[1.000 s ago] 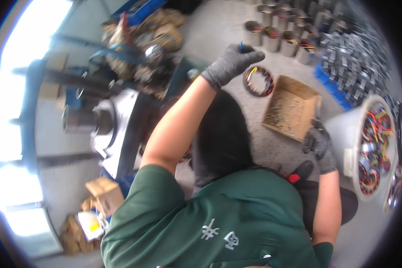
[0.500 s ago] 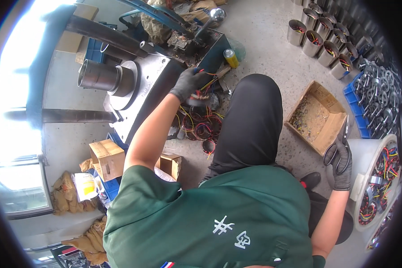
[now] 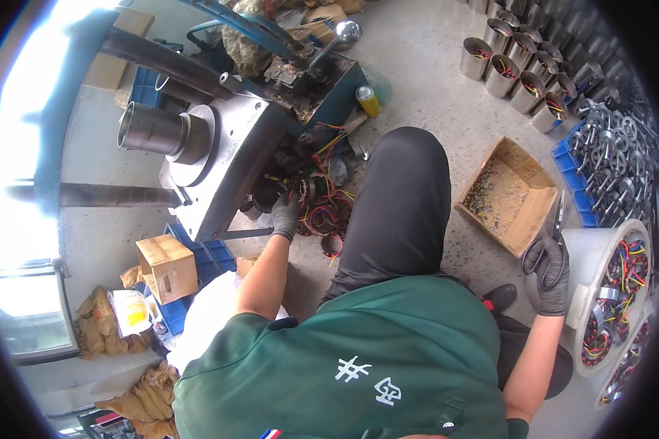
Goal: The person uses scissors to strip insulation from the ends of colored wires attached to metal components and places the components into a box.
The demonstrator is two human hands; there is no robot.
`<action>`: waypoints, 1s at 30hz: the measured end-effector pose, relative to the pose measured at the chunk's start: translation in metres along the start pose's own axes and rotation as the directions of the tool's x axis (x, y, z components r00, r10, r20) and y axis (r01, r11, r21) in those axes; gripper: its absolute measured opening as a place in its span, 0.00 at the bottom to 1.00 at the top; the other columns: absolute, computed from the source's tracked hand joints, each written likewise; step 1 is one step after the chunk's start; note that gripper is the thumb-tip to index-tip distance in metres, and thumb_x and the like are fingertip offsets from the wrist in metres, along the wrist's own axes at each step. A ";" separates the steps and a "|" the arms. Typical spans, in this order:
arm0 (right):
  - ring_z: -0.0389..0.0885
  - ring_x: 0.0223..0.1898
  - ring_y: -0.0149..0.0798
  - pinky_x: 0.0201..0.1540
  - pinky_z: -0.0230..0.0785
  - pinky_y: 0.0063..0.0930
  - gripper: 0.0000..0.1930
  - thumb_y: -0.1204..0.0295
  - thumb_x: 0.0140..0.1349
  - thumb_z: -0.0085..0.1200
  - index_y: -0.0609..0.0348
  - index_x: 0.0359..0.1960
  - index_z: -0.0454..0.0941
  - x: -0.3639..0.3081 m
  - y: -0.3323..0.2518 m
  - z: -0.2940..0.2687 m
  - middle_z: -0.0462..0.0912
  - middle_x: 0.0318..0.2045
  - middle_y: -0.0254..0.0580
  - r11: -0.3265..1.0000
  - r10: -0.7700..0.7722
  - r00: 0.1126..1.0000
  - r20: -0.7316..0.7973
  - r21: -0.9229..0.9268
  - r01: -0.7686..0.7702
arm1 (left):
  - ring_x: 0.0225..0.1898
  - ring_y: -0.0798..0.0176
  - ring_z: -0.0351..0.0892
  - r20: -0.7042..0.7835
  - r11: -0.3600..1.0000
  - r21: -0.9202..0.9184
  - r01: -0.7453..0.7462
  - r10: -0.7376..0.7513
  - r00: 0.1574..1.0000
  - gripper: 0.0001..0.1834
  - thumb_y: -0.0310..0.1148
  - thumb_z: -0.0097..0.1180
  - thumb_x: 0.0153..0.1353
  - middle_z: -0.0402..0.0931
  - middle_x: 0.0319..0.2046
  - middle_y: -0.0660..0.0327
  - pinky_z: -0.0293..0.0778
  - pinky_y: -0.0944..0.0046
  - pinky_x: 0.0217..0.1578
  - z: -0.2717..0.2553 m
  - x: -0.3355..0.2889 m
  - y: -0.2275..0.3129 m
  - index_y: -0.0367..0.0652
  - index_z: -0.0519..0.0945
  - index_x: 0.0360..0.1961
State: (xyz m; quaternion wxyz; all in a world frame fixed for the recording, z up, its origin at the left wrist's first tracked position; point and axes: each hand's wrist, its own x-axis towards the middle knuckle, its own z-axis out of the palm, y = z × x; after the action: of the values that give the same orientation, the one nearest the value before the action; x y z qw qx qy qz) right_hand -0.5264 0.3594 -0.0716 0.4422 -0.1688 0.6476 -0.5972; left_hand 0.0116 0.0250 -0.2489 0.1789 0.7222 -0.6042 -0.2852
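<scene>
Grey concrete floor [image 3: 432,80]. Steel press machine [image 3: 220,161] stands at centre-left; strong daylight enters to its left. Blue crates [image 3: 198,256] and a cardboard box [image 3: 167,267] sit just below it.

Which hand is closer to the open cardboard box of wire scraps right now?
Right. The right hand, gloved and holding scissors, sits just off the cardboard box by its near corner. The left hand is across the person's leg, at the wired coils beside the machine.

Press machine [image 3: 220,157] at floor's left; wound coils [image 3: 322,216] piled just before it. Open cardboard box [image 3: 509,197] right of the knee, tub of coils [image 3: 611,293] beyond, metal cans [image 3: 512,62] rowed far right.
</scene>
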 end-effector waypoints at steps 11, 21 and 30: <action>0.73 0.17 0.26 0.17 0.64 0.21 0.25 0.55 0.65 0.59 0.47 0.61 0.72 -0.014 -0.029 -0.031 0.78 0.23 0.33 0.997 0.017 0.955 -0.295 0.076 0.005 | 0.46 0.50 0.81 0.325 0.910 -0.222 -0.349 0.407 0.854 0.16 0.30 0.58 0.63 0.81 0.44 0.51 0.75 0.56 0.48 0.002 0.016 0.155 0.39 0.77 0.52; 0.83 0.30 0.42 0.34 0.74 0.34 0.28 0.52 0.61 0.63 0.63 0.51 0.73 -0.043 -0.113 -0.157 0.81 0.27 0.44 0.565 -0.637 0.640 -0.430 -0.825 0.009 | 0.44 0.63 0.84 0.067 0.324 -0.847 -0.421 0.851 0.520 0.16 0.40 0.51 0.72 0.84 0.40 0.59 0.77 0.63 0.47 0.039 -0.088 0.473 0.38 0.82 0.46; 0.82 0.47 0.59 0.50 0.75 0.46 0.25 0.65 0.53 0.63 0.60 0.53 0.76 -0.023 -0.163 -0.316 0.83 0.43 0.63 0.137 -0.553 0.686 -0.472 -0.864 -0.484 | 0.34 0.68 0.75 0.571 0.660 -0.703 -0.266 0.747 0.341 0.09 0.34 0.58 0.67 0.80 0.32 0.63 0.73 0.66 0.39 0.191 -0.206 0.490 0.39 0.80 0.39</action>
State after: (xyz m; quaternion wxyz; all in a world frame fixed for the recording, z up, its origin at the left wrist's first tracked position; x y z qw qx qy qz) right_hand -0.8087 0.5365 0.0550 -0.0987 -0.1800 0.9780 -0.0369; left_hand -0.5085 0.1417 -0.0604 0.1295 0.1854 -0.7176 -0.6588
